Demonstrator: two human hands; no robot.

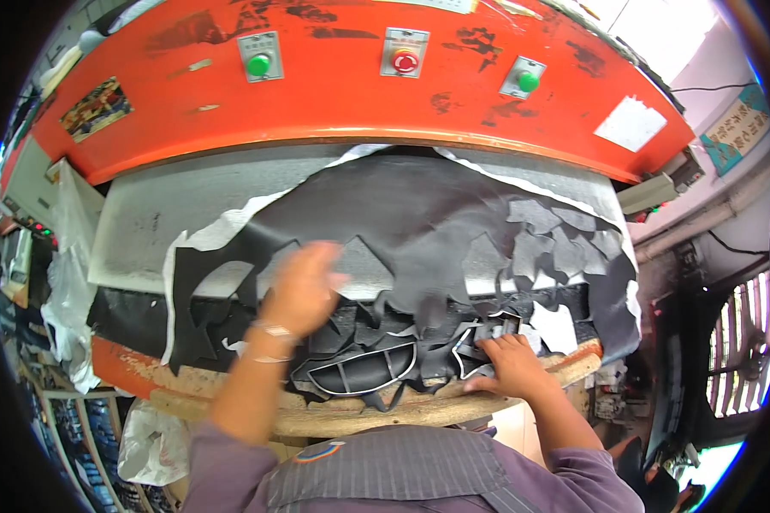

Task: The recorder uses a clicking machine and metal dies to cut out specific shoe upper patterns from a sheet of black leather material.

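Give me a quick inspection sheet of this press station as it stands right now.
Surface: worn wooden cutting board under an orange press head.
Job's things: black sheet material, full of cut-out holes; two metal cutting dies, one large, one smaller.
Clutter: black offcuts on the sheet's right side.
Hands: left hand blurred, over the sheet; right hand pressed flat by the smaller die.
Cables: one black cable on the right wall.
Surroundings: two green buttons, one red; a fan at right; plastic bags at left.
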